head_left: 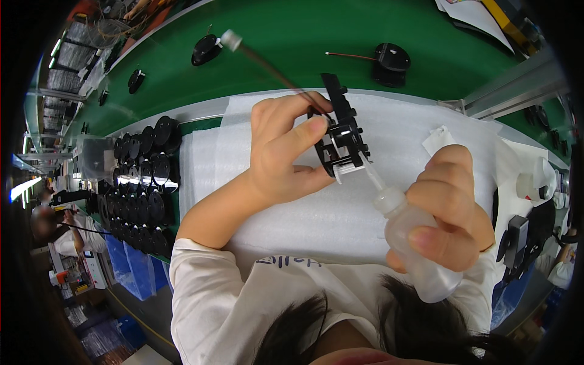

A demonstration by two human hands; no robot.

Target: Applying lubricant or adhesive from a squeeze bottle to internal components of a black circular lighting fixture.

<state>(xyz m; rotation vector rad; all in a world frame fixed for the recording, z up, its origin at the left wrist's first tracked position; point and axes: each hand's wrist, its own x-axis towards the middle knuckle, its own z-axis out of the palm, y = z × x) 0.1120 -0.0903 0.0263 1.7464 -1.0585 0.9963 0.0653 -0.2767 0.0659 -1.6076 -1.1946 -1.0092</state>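
Note:
My left hand (pixel 283 146) grips a black plastic part (pixel 344 131) with small pegs along one edge, held tilted above the white foam sheet. From it a thin dark cable runs up and left to a white connector (pixel 231 40), slightly blurred. In my right hand (pixel 447 207) is a translucent squeeze bottle (pixel 426 261), my fingers wrapped round its body. Its narrow nozzle (pixel 372 173) points up and left, with the tip at the lower right edge of the black part. Whether the tip touches the part I cannot tell.
White foam sheet (pixel 292 225) covers the bench in front of me. Rows of black round parts (pixel 143 182) stand at the left. Beyond, a green belt (pixel 274 30) carries several black units (pixel 391 58). A metal post (pixel 517 79) rises at right. People sit farther off.

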